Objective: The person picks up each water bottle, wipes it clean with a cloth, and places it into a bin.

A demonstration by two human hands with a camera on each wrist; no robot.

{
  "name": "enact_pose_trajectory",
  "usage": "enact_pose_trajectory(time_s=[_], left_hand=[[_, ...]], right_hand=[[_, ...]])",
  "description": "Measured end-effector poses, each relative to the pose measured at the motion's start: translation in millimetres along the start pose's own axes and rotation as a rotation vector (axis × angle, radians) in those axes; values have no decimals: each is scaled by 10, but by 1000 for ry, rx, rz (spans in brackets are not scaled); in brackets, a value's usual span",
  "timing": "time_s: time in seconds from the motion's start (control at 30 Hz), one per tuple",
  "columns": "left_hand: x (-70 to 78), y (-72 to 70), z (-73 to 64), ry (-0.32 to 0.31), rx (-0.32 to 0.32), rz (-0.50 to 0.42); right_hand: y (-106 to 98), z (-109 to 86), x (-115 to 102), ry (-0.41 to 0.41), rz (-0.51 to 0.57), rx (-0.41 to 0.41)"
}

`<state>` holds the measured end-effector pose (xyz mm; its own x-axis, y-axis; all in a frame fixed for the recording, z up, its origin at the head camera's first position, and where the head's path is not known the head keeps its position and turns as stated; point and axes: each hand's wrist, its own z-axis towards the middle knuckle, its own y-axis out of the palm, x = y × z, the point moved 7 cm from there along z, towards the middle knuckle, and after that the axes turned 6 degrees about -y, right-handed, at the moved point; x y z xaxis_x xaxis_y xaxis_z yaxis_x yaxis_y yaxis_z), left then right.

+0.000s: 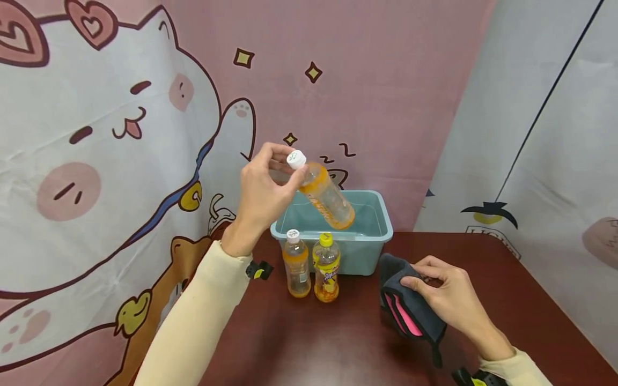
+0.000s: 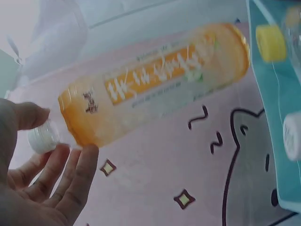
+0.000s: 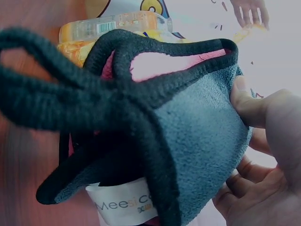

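My left hand (image 1: pixel 267 190) pinches a clear plastic bottle (image 1: pixel 330 201) with an orange label by its neck, just under the white cap. The bottle hangs tilted above the teal basin, its base toward the lower right. In the left wrist view the bottle (image 2: pixel 160 84) shows its label, with the thumb and fingers about the cap end. Over the table's right side, my right hand (image 1: pixel 449 295) holds a folded dark grey cloth (image 1: pixel 410 300) between thumb and fingers. Pink inner layers and black edging show on the cloth (image 3: pixel 202 127) in the right wrist view, along with a white tag.
The teal basin (image 1: pixel 381 214) stands at the back of the dark red table (image 1: pixel 309 343). In front of it stand a white-capped bottle (image 1: pixel 296 268) with an orange label and a yellow-capped bottle (image 1: pixel 326 271). A printed cartoon curtain (image 1: pixel 376 96) hangs behind.
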<state>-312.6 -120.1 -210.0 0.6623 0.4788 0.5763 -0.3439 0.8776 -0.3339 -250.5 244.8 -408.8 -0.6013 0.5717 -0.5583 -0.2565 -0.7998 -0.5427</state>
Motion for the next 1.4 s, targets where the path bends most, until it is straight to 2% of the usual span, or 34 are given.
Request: enact_pose_trajectory(time_s=[0.17,0.27,0.43,0.6,0.8,1.13,1.4], left_hand=[[-184,-9,237,-28,41,91],[-344,28,356,-61,32,123],[-686,156,462,-180,-24,194],[-1036,345,471,-284,-129,282],[-1363,504,475,-353,-239,358],[-1680,713,460,-397,-395,464],[-1844,876,378,-428,-464,553]], right_hand=[[21,9,-23,-4,21,-19],[36,10,-34,-4,27,-32],[55,-10,-24,5,21,-40],[67,-35,2,15,15,-53],[52,-47,9,8,16,-50],[19,-50,-16,3,49,-46],[-10,-73,-36,8,67,-49]])
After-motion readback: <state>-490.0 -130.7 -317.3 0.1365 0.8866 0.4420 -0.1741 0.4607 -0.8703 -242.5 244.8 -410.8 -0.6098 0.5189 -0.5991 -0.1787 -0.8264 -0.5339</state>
